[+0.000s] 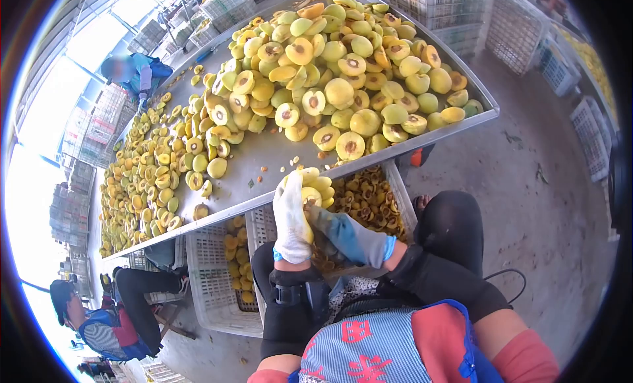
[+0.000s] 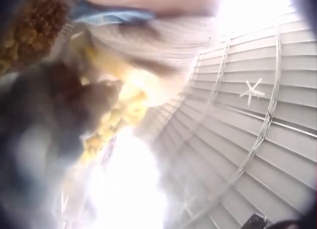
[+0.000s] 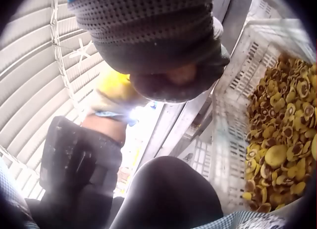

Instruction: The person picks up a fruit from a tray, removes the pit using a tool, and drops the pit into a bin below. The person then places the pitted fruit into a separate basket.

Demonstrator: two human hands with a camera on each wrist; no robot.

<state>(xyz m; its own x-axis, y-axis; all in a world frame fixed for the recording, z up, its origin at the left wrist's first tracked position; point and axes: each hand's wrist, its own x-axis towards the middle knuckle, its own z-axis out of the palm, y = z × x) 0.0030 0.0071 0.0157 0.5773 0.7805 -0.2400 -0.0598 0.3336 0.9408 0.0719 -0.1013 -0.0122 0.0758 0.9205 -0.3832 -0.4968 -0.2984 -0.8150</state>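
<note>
My left hand (image 1: 292, 218), in a white glove with yellow-coated fingers, holds a halved yellow stone fruit (image 1: 310, 196) in its palm near the table's front edge. From the right, my right hand (image 1: 349, 236) in a worn blue-grey glove reaches in, its fingertips right at the fruit. In the right wrist view the right hand (image 3: 158, 51) looks dark, with its fingers bent; I cannot tell whether it grips something small. The left wrist view is blurred and glaring, with the white glove (image 2: 148, 51) at the top and the dark right glove (image 2: 44, 120) at left.
A metal table (image 1: 264, 155) bears a big heap of halved fruit (image 1: 330, 66). Below my hands a white crate (image 1: 402, 192) holds brown-centred fruit pieces (image 3: 285, 140); another crate (image 1: 204, 277) stands left of it. Two people (image 1: 142, 73) work at left. Crates (image 1: 514, 30) stand behind.
</note>
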